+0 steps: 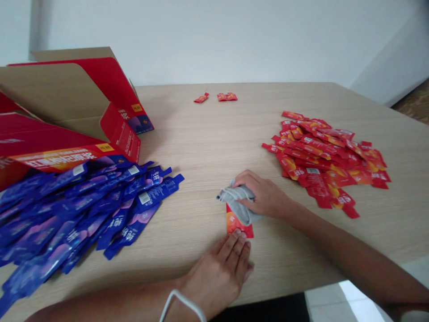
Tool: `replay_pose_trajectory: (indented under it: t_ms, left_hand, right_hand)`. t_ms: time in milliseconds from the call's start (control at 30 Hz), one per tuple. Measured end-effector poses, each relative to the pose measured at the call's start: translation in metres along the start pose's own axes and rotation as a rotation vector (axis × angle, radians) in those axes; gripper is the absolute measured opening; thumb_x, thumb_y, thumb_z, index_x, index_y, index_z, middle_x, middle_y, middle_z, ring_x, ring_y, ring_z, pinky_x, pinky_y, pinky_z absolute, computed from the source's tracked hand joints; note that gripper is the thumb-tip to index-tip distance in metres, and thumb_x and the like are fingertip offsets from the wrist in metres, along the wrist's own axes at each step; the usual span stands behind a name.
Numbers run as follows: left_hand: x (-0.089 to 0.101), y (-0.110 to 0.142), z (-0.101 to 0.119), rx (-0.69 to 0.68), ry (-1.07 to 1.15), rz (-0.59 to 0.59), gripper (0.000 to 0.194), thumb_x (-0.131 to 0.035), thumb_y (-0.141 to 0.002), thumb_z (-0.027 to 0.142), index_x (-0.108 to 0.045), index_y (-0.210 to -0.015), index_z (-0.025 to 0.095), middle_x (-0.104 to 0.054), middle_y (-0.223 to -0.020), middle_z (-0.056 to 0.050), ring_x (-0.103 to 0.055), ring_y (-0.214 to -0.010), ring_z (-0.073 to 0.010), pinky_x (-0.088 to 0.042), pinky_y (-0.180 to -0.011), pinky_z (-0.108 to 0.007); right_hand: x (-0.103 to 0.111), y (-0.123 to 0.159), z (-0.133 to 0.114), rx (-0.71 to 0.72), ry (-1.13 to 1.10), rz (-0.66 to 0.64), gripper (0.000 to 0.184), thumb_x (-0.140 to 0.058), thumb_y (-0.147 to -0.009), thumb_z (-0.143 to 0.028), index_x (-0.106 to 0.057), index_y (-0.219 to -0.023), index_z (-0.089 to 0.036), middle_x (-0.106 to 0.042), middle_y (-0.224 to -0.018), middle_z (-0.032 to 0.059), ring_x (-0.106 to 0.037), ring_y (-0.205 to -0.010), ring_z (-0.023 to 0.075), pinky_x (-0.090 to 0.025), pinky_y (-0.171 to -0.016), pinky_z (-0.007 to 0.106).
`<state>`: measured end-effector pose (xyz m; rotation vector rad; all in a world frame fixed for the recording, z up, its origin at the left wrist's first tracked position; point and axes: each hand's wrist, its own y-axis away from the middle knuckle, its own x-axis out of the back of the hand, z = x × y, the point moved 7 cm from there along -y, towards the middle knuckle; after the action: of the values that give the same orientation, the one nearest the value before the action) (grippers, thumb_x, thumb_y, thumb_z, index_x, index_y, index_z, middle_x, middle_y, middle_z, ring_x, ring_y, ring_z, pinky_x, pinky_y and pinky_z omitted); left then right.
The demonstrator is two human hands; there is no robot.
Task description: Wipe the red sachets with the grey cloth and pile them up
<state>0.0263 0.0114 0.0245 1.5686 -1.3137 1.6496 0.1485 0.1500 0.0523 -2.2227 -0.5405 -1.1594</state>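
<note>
A red sachet (233, 225) lies flat on the wooden table (208, 138) near the front edge. My left hand (221, 270) lies flat with its fingers stretched out, the fingertips pressing on the sachet's near end. My right hand (264, 194) is closed on a bunched grey cloth (236, 197) and presses it down on the sachet's far end. A white band circles my left wrist.
A heap of several red sachets (326, 156) lies to the right. A sprawl of blue sachets (83, 201) covers the left side, below an open red and brown cardboard box (67, 107). Three red sachets (217, 96) lie at the far edge.
</note>
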Motion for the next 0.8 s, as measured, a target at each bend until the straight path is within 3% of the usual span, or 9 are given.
replay_pose_trajectory:
  t_ms: [133, 233, 367, 433, 533, 633, 700, 800]
  left_hand:
    - [0.002, -0.001, 0.001, 0.000, 0.009, 0.016, 0.040, -0.049, -0.105, 0.035, -0.064, -0.128, 0.005, -0.070, -0.127, -0.016, -0.066, -0.121, -0.0231, -0.048, -0.109, -0.036]
    - [0.003, -0.002, -0.001, 0.007, 0.011, 0.038, 0.039, -0.051, -0.105, 0.035, -0.065, -0.126, 0.006, -0.071, -0.125, -0.015, -0.066, -0.122, -0.0230, -0.048, -0.110, -0.035]
    - [0.004, -0.003, -0.001, -0.002, 0.006, 0.038, 0.038, -0.051, -0.105, 0.034, -0.066, -0.123, 0.005, -0.073, -0.122, -0.016, -0.066, -0.121, -0.0232, -0.048, -0.109, -0.036]
    - [0.004, -0.004, -0.002, -0.002, 0.003, 0.035, 0.038, -0.050, -0.105, 0.034, -0.066, -0.123, 0.004, -0.073, -0.122, -0.016, -0.066, -0.121, -0.0236, -0.049, -0.108, -0.036]
    - [0.008, -0.005, -0.002, 0.006, 0.004, 0.038, 0.037, -0.051, -0.105, 0.033, -0.066, -0.120, 0.004, -0.074, -0.118, -0.017, -0.068, -0.117, -0.0245, -0.051, -0.104, -0.037]
    - [0.005, -0.006, 0.001, -0.018, 0.051, -0.033, 0.024, -0.053, -0.102, 0.024, -0.070, -0.108, 0.009, -0.077, -0.100, -0.011, -0.074, -0.095, -0.0223, -0.057, -0.087, -0.035]
    - [0.005, -0.006, 0.000, -0.009, 0.065, -0.028, 0.024, -0.052, -0.102, 0.024, -0.070, -0.106, 0.009, -0.077, -0.098, -0.011, -0.074, -0.092, -0.0223, -0.058, -0.084, -0.035]
    - [0.008, -0.005, -0.003, 0.035, 0.030, 0.063, 0.036, -0.050, -0.104, 0.032, -0.068, -0.116, 0.003, -0.074, -0.115, -0.017, -0.070, -0.112, -0.0258, -0.053, -0.099, -0.037]
  right_hand:
    - [-0.031, 0.005, -0.025, 0.170, 0.098, -0.287, 0.029, -0.066, -0.092, -0.031, -0.058, -0.118, -0.021, -0.063, -0.119, 0.0083, -0.064, -0.102, 0.0230, -0.054, -0.080, 0.034]
    - [-0.036, -0.011, -0.008, 0.136, 0.154, -0.277, 0.028, -0.065, -0.094, -0.032, -0.059, -0.119, -0.020, -0.062, -0.120, 0.0089, -0.065, -0.102, 0.0229, -0.055, -0.079, 0.033]
    - [-0.018, -0.041, 0.022, 0.021, 0.258, -0.206, 0.023, -0.057, -0.099, -0.030, -0.059, -0.118, -0.018, -0.063, -0.119, 0.0106, -0.064, -0.103, 0.0237, -0.055, -0.080, 0.034]
    - [-0.005, -0.042, 0.019, 0.000, 0.248, -0.126, 0.023, -0.055, -0.100, -0.030, -0.058, -0.119, -0.017, -0.062, -0.120, 0.0115, -0.064, -0.105, 0.0235, -0.055, -0.083, 0.035]
    - [-0.002, -0.015, -0.013, 0.054, 0.148, -0.066, 0.028, -0.058, -0.098, -0.032, -0.055, -0.123, -0.019, -0.062, -0.122, 0.0115, -0.063, -0.111, 0.0235, -0.055, -0.086, 0.034]
    - [-0.029, 0.022, -0.045, 0.178, 0.106, -0.249, 0.025, -0.061, -0.095, -0.027, -0.060, -0.119, -0.021, -0.066, -0.117, 0.0084, -0.066, -0.102, 0.0217, -0.056, -0.079, 0.031]
    - [-0.041, 0.029, -0.046, 0.183, 0.107, -0.309, 0.024, -0.062, -0.094, -0.023, -0.062, -0.118, -0.021, -0.067, -0.116, 0.0077, -0.067, -0.099, 0.0208, -0.057, -0.077, 0.031]
    - [-0.042, 0.005, -0.016, 0.096, 0.161, -0.282, 0.028, -0.063, -0.094, -0.024, -0.061, -0.122, -0.019, -0.065, -0.121, 0.0102, -0.065, -0.106, 0.0228, -0.057, -0.081, 0.033]
